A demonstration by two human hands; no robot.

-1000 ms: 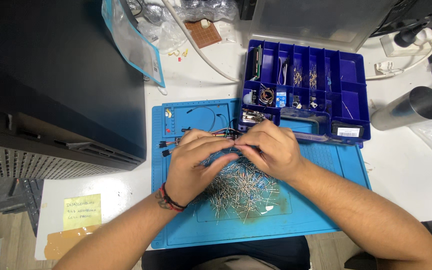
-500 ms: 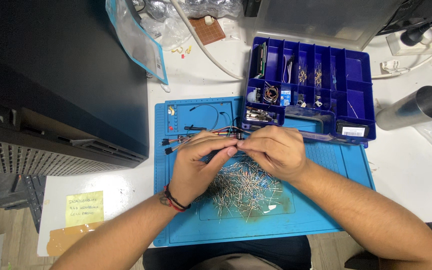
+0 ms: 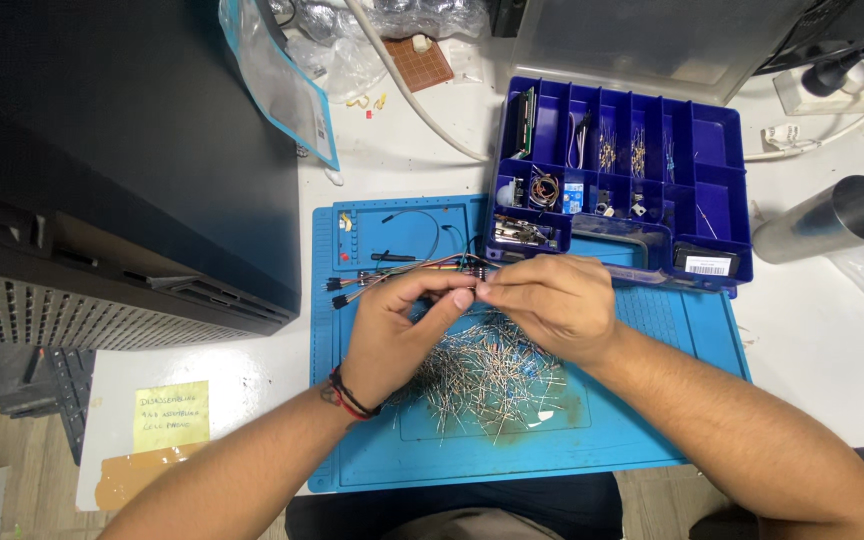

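A bundle of jumper wires [image 3: 392,275] lies across the blue work mat [image 3: 652,420], its near end pinched between the fingertips of both hands. The left hand [image 3: 397,330] and right hand [image 3: 552,300] meet fingertip to fingertip, each closed on the wires, above a heap of loose resistors [image 3: 487,375]. Just behind stands a blue compartment box [image 3: 712,190]; a metal cylinder [image 3: 832,218] lies on the white bench [image 3: 822,350].
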